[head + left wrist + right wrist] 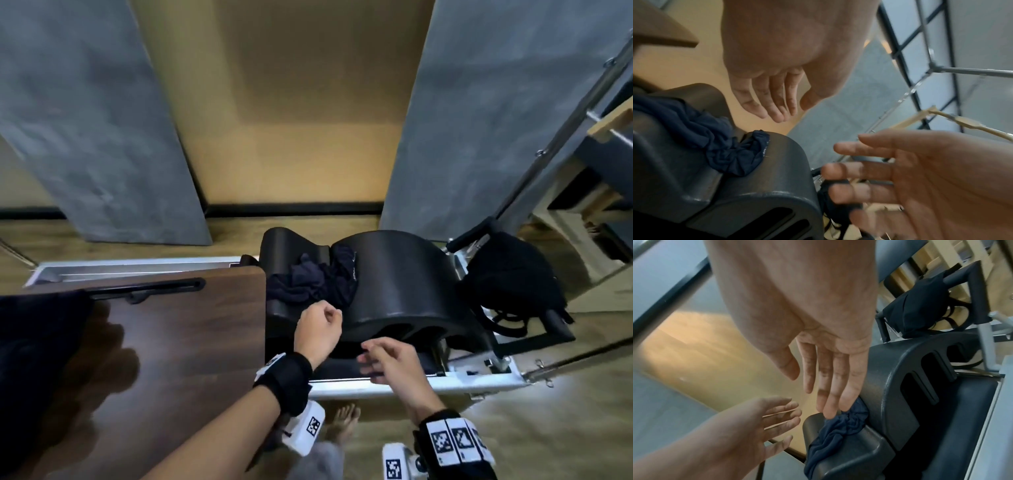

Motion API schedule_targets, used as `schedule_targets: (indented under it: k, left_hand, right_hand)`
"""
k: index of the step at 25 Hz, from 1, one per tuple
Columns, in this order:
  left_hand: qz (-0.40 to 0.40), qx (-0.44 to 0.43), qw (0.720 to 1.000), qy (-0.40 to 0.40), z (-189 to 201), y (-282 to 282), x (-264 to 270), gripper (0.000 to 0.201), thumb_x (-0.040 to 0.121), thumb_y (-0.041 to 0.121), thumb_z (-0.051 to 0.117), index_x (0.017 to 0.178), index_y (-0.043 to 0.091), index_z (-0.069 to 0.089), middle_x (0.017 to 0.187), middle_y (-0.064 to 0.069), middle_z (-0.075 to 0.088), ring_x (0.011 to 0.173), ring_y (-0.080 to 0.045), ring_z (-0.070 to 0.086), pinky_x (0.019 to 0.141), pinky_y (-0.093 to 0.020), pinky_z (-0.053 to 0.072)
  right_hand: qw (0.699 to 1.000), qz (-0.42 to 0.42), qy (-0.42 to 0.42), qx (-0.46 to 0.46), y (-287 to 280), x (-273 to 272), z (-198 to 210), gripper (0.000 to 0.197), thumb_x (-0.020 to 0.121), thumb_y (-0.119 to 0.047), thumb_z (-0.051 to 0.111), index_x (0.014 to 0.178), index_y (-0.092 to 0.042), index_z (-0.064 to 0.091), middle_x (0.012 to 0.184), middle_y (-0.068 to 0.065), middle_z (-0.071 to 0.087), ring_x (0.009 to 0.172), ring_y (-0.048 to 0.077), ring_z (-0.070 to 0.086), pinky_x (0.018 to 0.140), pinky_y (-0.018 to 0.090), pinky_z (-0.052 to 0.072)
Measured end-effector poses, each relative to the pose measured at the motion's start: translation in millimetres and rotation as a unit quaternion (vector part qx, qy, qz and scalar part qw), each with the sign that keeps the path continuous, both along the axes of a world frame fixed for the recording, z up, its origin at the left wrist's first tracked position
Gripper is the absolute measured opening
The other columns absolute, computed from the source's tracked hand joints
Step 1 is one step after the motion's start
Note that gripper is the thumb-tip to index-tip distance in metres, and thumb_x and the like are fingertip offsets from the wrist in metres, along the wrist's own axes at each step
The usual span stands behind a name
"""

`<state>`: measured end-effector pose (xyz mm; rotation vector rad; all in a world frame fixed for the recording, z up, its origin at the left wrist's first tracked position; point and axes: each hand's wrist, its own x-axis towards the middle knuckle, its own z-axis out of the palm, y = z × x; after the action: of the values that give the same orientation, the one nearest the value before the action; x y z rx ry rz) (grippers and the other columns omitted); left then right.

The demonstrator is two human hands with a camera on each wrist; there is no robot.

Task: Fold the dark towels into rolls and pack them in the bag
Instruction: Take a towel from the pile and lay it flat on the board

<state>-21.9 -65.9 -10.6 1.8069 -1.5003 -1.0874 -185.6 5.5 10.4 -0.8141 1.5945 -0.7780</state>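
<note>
While both hands are held in the air above a padded exercise machine, nothing is gripped by either. The left hand point(317, 330) is seen from the head camera with its back upward, just short of a crumpled dark towel point(313, 282); in the wrist views its fingers point(766, 104) are shown straight and relaxed, thumb apart. The right hand point(390, 359) is held a little nearer the body and to the right, palm turned inward, fingers point(830, 386) extended and loosely spread — empty too.

The dark towel is bunched in the dip between a low black pad point(284, 240) and a black arched barrel point(404, 274), part of it draped over the barrel's edge. A black bag point(510, 274) with hanging straps is set to the right, just beyond the barrel, against the metal frame point(479, 380). To the left, a dark wood-grain tabletop point(164, 342) is placed beside the machine — dark cloth point(34, 342) is laid over its far left edge. A bare foot point(344, 421) is seen on the wooden floor point(548, 428) below.
</note>
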Motion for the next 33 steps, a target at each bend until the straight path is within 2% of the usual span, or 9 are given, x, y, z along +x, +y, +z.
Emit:
schedule_targets:
  k: [7, 11, 13, 19, 22, 24, 28, 30, 33]
  left_hand:
    - [0.134, 0.151, 0.976, -0.081, -82, -162, 3, 0.028, 0.107, 0.014, 0.049, 0.112, -0.006, 0.067, 0.141, -0.018, 0.047, 0.123, -0.037, 0.056, 0.108, -0.041, 0.045]
    - [0.136, 0.199, 0.956, -0.168, -115, -203, 15, 0.039, 0.107, 0.018, 0.052, 0.143, 0.002, 0.053, 0.157, -0.009, 0.04, 0.144, -0.031, 0.037, 0.113, -0.048, 0.041]
    - [0.151, 0.228, 0.946, -0.177, -128, -215, 18, 0.048, 0.104, 0.019, 0.059, 0.149, 0.009, 0.047, 0.156, -0.01, 0.044, 0.145, -0.031, 0.037, 0.116, -0.048, 0.037]
    - [0.254, 0.219, 0.94, -0.068, -120, -222, -2, 0.026, 0.103, 0.03, 0.066, 0.125, 0.016, 0.072, 0.133, -0.01, 0.069, 0.133, -0.03, 0.055, 0.116, -0.041, 0.033]
    - [0.183, 0.089, 0.977, -0.067, -83, -184, -48, 0.014, 0.103, 0.028, 0.063, 0.115, 0.022, 0.067, 0.118, 0.002, 0.07, 0.123, -0.019, 0.057, 0.109, -0.042, 0.028]
    - [0.066, -0.014, 0.994, -0.081, -53, -142, -66, 0.01, 0.104, 0.021, 0.057, 0.113, 0.024, 0.057, 0.104, 0.005, 0.071, 0.107, -0.019, 0.063, 0.105, -0.041, 0.03]
    - [-0.172, -0.133, 0.974, -0.071, 13, -71, -56, 0.018, 0.101, 0.011, 0.056, 0.115, 0.02, 0.053, 0.108, 0.0, 0.074, 0.102, -0.03, 0.067, 0.09, -0.044, 0.046]
    - [-0.235, -0.152, 0.959, -0.051, 44, -39, -44, 0.019, 0.1, 0.011, 0.056, 0.117, 0.018, 0.055, 0.114, -0.003, 0.072, 0.105, -0.033, 0.066, 0.086, -0.047, 0.05]
    - [-0.262, -0.2, 0.944, -0.031, 79, 31, -19, 0.015, 0.102, 0.013, 0.056, 0.115, 0.02, 0.056, 0.11, 0.0, 0.071, 0.102, -0.028, 0.067, 0.086, -0.046, 0.052]
  right_hand:
    - [0.993, 0.073, 0.037, 0.079, -142, -24, -46, 0.016, 0.104, -0.018, 0.06, 0.101, -0.009, 0.073, 0.09, 0.013, 0.079, 0.072, 0.022, 0.072, 0.067, 0.031, 0.051]
    - [0.989, 0.092, 0.029, 0.113, -187, -31, -60, 0.015, 0.104, -0.016, 0.059, 0.102, -0.011, 0.073, 0.09, 0.012, 0.08, 0.075, 0.023, 0.074, 0.071, 0.034, 0.053]
    - [0.988, 0.087, 0.028, 0.125, -196, -37, -63, 0.016, 0.104, -0.013, 0.058, 0.103, -0.009, 0.073, 0.091, 0.014, 0.08, 0.076, 0.025, 0.073, 0.07, 0.034, 0.054]
    - [0.988, 0.079, 0.04, 0.128, -203, -54, -62, 0.017, 0.105, -0.011, 0.056, 0.107, -0.007, 0.073, 0.093, 0.015, 0.08, 0.08, 0.027, 0.073, 0.071, 0.035, 0.055]
    - [0.997, 0.057, 0.045, 0.039, -191, -59, -41, 0.018, 0.103, -0.007, 0.058, 0.108, -0.013, 0.074, 0.101, 0.009, 0.08, 0.095, 0.025, 0.075, 0.077, 0.037, 0.057]
    - [0.989, 0.089, 0.085, -0.083, -178, -60, -18, 0.031, 0.101, 0.002, 0.059, 0.114, -0.021, 0.075, 0.119, -0.004, 0.076, 0.119, 0.013, 0.068, 0.096, 0.033, 0.056]
    - [0.926, 0.252, 0.153, -0.235, -140, -53, 33, 0.08, 0.084, 0.026, 0.045, 0.146, -0.024, 0.056, 0.161, -0.013, 0.042, 0.153, -0.001, 0.026, 0.125, 0.025, 0.021]
    - [0.906, 0.319, 0.146, -0.237, -115, -47, 51, 0.091, 0.078, 0.028, 0.042, 0.151, -0.026, 0.05, 0.161, -0.008, 0.043, 0.155, 0.002, 0.025, 0.126, 0.027, 0.022]
    - [0.874, 0.369, 0.152, -0.278, -58, -43, 76, 0.066, 0.083, 0.018, 0.057, 0.129, -0.029, 0.066, 0.121, -0.007, 0.071, 0.12, 0.007, 0.063, 0.106, 0.033, 0.05]
